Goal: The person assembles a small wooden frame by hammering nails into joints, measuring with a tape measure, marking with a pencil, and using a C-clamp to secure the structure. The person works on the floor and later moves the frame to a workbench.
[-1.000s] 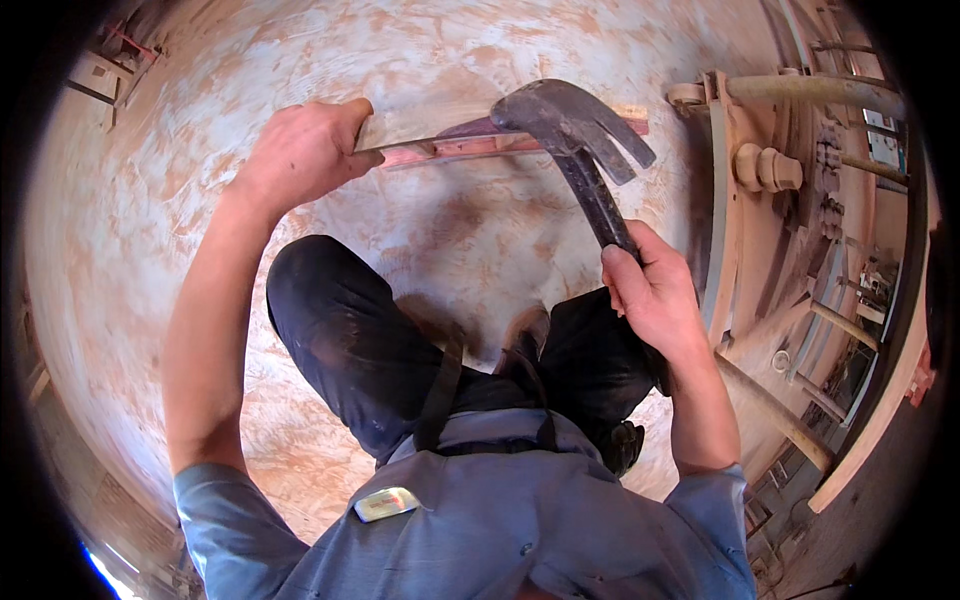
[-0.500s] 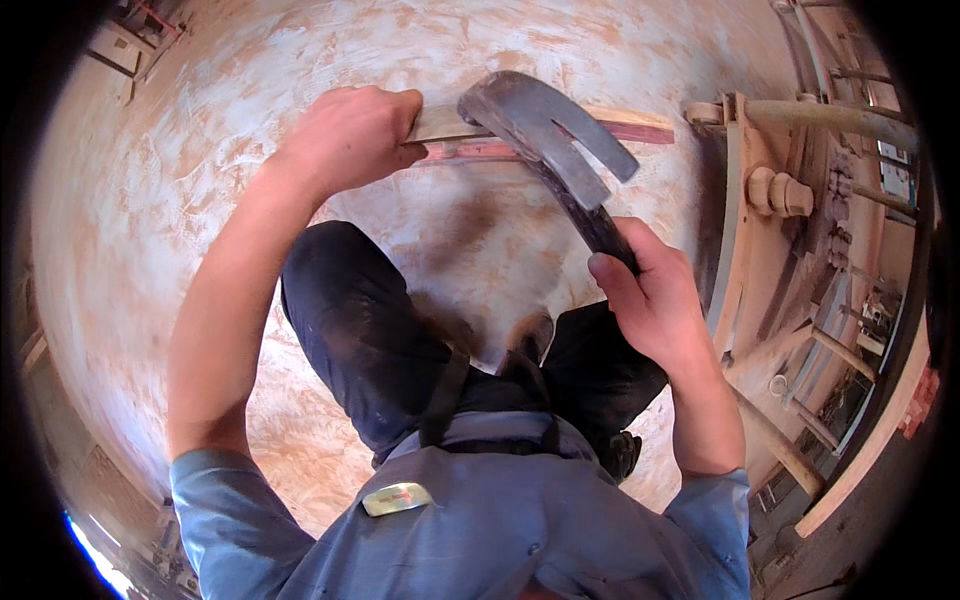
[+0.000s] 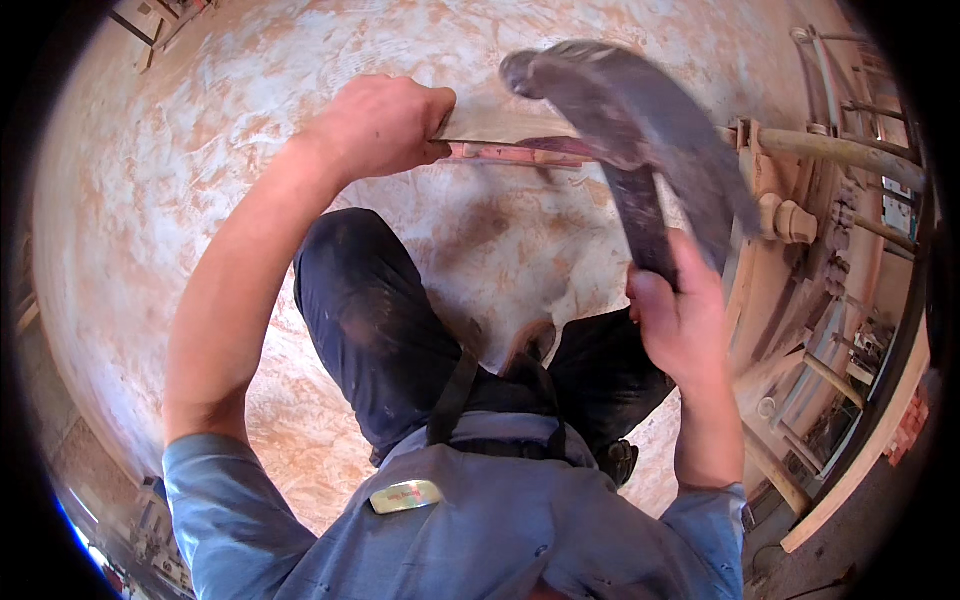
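Observation:
My left hand [image 3: 385, 130] is closed around one end of a thin reddish wooden strip [image 3: 515, 154], which points out to the right. My right hand [image 3: 688, 318] grips the dark handle of a claw hammer [image 3: 635, 115]. Its big steel head is tilted, with the claws toward the right, and it is smeared by motion. The head covers the far end of the strip. I cannot tell whether hammer and strip touch.
Below my hands are my dark-trousered knees [image 3: 365, 310] and the pale, stained floor [image 3: 480, 235]. Along the right side lie wooden frame parts with round rails [image 3: 835, 145] and a turned wooden knob [image 3: 787, 218]. A long pale board [image 3: 865, 455] runs beside them.
The hammer has moved up and to the right and looks larger, with my right hand shifted rightward. My left hand and the strip have moved slightly right, and less of the strip's pale face shows.

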Available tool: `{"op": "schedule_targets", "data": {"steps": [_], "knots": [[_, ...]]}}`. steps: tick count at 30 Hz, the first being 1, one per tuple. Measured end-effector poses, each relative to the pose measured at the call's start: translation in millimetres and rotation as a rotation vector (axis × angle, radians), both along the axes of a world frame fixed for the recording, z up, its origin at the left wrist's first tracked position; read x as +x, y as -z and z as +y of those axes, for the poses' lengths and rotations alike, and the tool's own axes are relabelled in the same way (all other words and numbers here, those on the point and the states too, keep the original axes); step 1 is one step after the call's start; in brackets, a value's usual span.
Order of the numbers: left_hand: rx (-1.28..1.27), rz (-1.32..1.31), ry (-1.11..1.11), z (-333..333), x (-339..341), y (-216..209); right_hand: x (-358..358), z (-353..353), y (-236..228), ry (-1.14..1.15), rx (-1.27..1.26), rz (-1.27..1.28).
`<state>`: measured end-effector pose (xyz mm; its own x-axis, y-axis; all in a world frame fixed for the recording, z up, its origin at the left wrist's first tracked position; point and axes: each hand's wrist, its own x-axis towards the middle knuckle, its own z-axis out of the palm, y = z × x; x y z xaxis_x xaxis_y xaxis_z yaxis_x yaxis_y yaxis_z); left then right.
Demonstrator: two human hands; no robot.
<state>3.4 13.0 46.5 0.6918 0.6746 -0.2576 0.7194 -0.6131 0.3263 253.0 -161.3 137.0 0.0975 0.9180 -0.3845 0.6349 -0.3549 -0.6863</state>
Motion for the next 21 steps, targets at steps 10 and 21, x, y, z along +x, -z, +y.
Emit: {"op": "schedule_targets", "data": {"steps": [10, 21], "knots": [[-0.025, 0.074, 0.011, -1.6, 5.2, -0.2, -2.7, 9.7, -3.9, -0.004, -0.157, -0.054], [-0.034, 0.079, -0.02, -1.0, 7.4, 1.3, -4.7, 23.5, -7.1, -0.107, -0.086, -0.16]]}}
